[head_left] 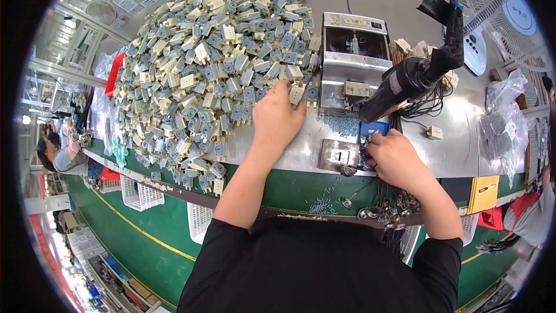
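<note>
My left hand (pixel 277 115) is at the right edge of a big heap of small grey-and-cream plastic blocks (pixel 191 81), many with brass-coloured pins. Its fingers are closed on one such plastic block (pixel 296 94), cream side up. My right hand (pixel 397 157) reaches to a small blue tray (pixel 375 127) beside a metal fixture (pixel 339 155). Those fingers are curled together, and whatever they may hold is hidden. Small screws (pixel 339 126) lie scattered between the hands. A black cylindrical tool (pixel 394 90) on a bent arm hangs just above the blue tray.
Behind the screws stands a metal machine (pixel 354 46) with an open top. Dark cables (pixel 423 107) and a lone plastic block (pixel 434 133) lie to the right. More screws (pixel 323 205) and round metal parts (pixel 382 213) sit at the green front edge. A fan (pixel 515 11) stands far right.
</note>
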### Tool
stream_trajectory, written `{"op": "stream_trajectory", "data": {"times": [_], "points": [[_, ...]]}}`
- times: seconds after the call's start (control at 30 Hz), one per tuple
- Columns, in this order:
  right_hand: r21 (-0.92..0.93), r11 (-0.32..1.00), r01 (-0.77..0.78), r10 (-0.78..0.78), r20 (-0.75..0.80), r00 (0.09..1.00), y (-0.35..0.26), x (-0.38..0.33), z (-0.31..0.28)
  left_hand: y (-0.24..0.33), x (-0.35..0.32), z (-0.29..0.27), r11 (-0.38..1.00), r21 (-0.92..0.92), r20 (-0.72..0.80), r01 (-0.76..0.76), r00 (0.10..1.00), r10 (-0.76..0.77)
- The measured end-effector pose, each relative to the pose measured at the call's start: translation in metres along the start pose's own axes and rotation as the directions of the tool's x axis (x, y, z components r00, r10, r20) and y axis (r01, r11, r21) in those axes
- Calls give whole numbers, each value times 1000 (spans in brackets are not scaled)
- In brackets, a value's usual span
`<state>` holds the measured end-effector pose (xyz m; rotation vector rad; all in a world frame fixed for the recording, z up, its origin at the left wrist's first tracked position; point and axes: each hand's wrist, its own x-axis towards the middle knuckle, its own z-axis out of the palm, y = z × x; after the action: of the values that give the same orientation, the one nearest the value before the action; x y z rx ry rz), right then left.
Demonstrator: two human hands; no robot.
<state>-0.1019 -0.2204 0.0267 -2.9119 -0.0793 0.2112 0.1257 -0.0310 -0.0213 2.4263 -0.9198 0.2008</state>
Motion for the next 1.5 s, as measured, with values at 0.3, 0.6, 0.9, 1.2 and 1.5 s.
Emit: {"op": "stream_trajectory", "data": {"times": [0.3, 0.6, 0.9, 1.2, 1.5], "points": [[319, 948, 21, 85, -315, 945, 0, -3, -8, -28, -34, -41, -11, -979, 206, 206, 976, -66], [617, 786, 39, 150, -251, 956, 10, -7, -22, 7, -36, -61, 492, -852, 9, -178, 935, 354], [584, 809, 72, 118, -280, 953, 7, -14, -23, 25, -33, -52, 613, -727, -11, -308, 899, 438], [523, 846, 104, 131, -393, 910, -3, -20, -24, 20, -65, -5, 681, -704, 234, -200, 841, 488], [489, 867, 94, 135, -413, 900, -9, -22, -25, 20, -78, 10, 644, -742, 159, -186, 884, 439]]}}
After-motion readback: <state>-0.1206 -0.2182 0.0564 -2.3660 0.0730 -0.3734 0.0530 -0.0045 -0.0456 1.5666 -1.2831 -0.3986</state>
